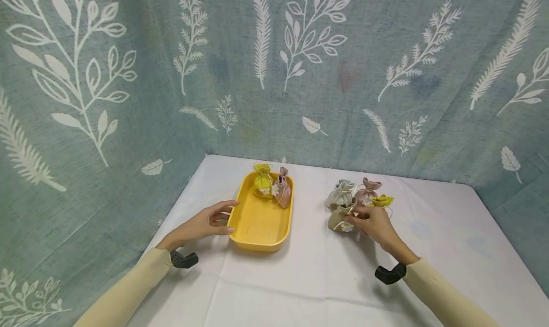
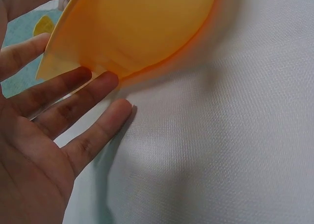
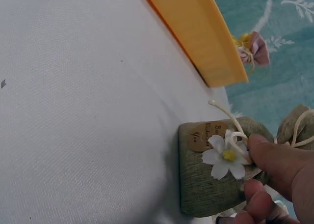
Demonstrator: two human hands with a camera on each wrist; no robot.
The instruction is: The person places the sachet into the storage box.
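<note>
A yellow tray (image 1: 257, 224) lies on the white cloth, holding a yellow-green drawstring pouch (image 1: 262, 179) and a dusty pink pouch (image 1: 283, 197) at its far end. Fingers loosely extended, my left hand (image 1: 208, 220) touches the tray's left side; the left wrist view shows its fingertips (image 2: 109, 80) against the outer wall. My right hand (image 1: 377, 226) pinches the neck of an olive-green pouch (image 3: 201, 184) between thumb and fingers. A white flower (image 3: 228, 156), a brown tag and a cream cord decorate that pouch.
Behind the olive pouch stand a pale grey pouch (image 1: 340, 193) and a pink pouch (image 1: 368, 188). A yellow pouch (image 1: 383, 201) is beside them, partly hidden by the right hand. A leaf-patterned blue-green curtain (image 1: 257, 122) borders the white-covered table (image 1: 300, 284).
</note>
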